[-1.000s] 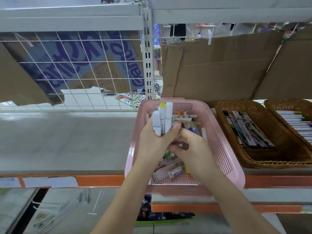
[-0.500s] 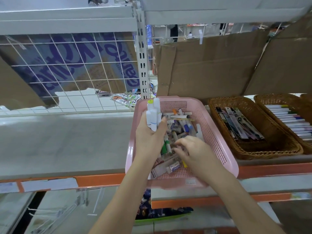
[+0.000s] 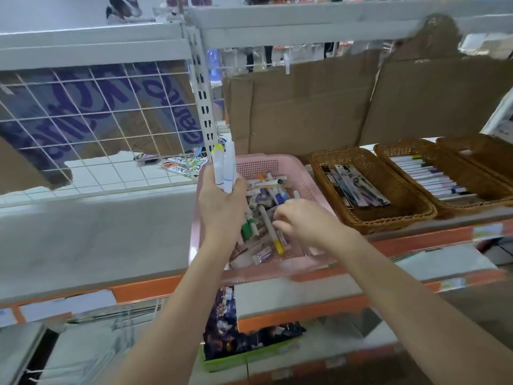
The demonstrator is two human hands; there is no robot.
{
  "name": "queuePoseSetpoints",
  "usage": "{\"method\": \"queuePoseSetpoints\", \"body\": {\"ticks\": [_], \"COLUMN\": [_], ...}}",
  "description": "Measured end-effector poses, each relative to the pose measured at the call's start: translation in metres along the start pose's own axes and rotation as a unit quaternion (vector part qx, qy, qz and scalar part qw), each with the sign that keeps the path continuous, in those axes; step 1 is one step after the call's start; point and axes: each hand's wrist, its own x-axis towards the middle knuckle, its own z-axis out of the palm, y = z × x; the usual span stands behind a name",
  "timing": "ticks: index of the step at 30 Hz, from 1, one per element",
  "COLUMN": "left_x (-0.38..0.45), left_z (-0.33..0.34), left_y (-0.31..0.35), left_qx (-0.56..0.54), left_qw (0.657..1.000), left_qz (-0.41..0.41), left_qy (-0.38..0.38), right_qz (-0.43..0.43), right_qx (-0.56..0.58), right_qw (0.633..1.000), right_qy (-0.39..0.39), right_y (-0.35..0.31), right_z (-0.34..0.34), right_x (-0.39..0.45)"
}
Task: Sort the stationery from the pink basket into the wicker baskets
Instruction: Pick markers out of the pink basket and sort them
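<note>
The pink basket (image 3: 294,166) sits on the shelf, filled with several mixed markers, pens and small stationery packs (image 3: 263,218). My left hand (image 3: 222,204) hovers over its left side, shut on a bunch of white markers (image 3: 225,168) that point upward. My right hand (image 3: 308,222) reaches into the middle of the basket, fingers curled down among the items; whether it grips one I cannot tell. To the right stand a wicker basket (image 3: 410,207) with packaged pens (image 3: 358,187) and a second wicker basket (image 3: 388,148) holding white markers (image 3: 430,176).
A third wicker basket (image 3: 485,148) is at the far right. Cardboard sheets (image 3: 305,107) line the back of the shelf, a wire grid (image 3: 97,120) is at the left. A slotted upright post (image 3: 204,101) stands behind the pink basket. Orange shelf edge (image 3: 138,290) runs below.
My left hand has lifted the bunch of markers higher and to the left. My right hand has parted from it and moved down into the basket's contents.
</note>
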Motion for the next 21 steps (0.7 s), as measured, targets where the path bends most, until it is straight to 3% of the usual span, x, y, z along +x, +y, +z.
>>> {"method": "queuePoseSetpoints", "body": {"ticks": [9, 21], "left_x": [-0.04, -0.12], "left_z": [0.063, 0.215], "left_y": [0.041, 0.07], "left_qx": [0.029, 0.009], "left_qw": [0.998, 0.997], "left_qz": [0.057, 0.06], "left_qy": [0.025, -0.052], "right_qz": [-0.002, 0.05], "right_qx": [-0.044, -0.047], "right_qw": [0.999, 0.997], "right_qy": [0.021, 0.024], "right_y": [0.09, 0.245], "right_z": [-0.056, -0.098], "right_x": [-0.05, -0.13]}}
